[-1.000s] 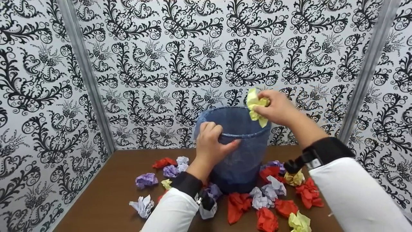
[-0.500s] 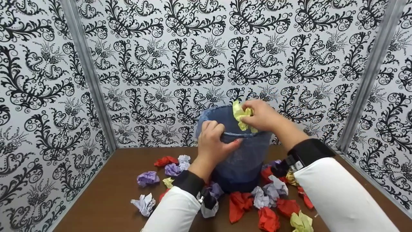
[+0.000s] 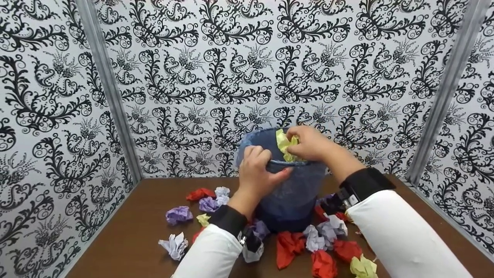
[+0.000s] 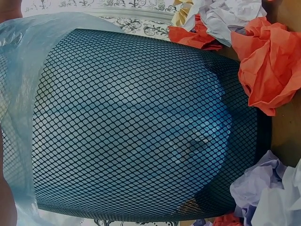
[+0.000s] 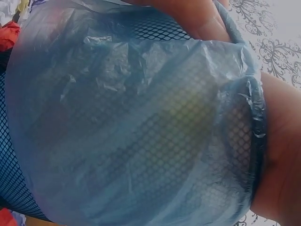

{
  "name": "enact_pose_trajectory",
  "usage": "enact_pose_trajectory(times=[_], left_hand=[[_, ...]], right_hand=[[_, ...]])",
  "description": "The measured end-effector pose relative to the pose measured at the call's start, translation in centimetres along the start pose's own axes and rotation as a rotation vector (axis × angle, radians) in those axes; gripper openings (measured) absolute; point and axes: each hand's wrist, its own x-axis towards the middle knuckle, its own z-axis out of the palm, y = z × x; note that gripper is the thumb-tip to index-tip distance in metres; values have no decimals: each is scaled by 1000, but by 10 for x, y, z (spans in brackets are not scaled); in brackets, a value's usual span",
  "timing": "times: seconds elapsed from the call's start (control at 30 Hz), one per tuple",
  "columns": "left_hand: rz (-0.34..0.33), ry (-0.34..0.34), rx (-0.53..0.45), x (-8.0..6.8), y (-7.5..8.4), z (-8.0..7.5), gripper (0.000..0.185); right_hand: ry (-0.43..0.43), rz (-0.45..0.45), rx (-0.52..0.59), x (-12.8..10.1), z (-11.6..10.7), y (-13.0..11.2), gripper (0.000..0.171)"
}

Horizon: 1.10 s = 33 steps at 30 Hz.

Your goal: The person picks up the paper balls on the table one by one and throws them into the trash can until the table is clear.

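Observation:
A dark mesh wastebasket [image 3: 287, 204], lined with a translucent blue bag [image 5: 117, 127], stands upright on the brown table. My left hand [image 3: 256, 172] grips its near rim, fingers over the edge and thumb outside. A crumpled yellow paper [image 3: 283, 143] is pinched by my right hand [image 3: 310, 144], which reaches over the right rim into the basket's mouth. In the right wrist view the paper shows only as a yellow blur through liner and mesh. From the left wrist, the mesh side [image 4: 131, 122] fills the view; the basket's bottom is hidden in the head view.
Several crumpled papers lie around the basket: red [image 3: 289, 247], white [image 3: 174, 246], purple [image 3: 179, 215] and yellow [image 3: 363, 266]. Behind stands a wall [image 3: 247, 77] with black scroll patterns; grey posts [image 3: 112, 96] mark its corners.
My right hand has moved left and down with the yellow paper, from above the right rim into the basket's mouth. The left hand has kept its grip on the rim.

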Motion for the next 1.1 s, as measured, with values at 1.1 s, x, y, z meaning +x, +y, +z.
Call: enact_pose_trajectory(times=[1.1], left_hand=[[26,28,-13,0,-4,4,59]], right_hand=[[209,-270,-128,-71,-43,34,48]])
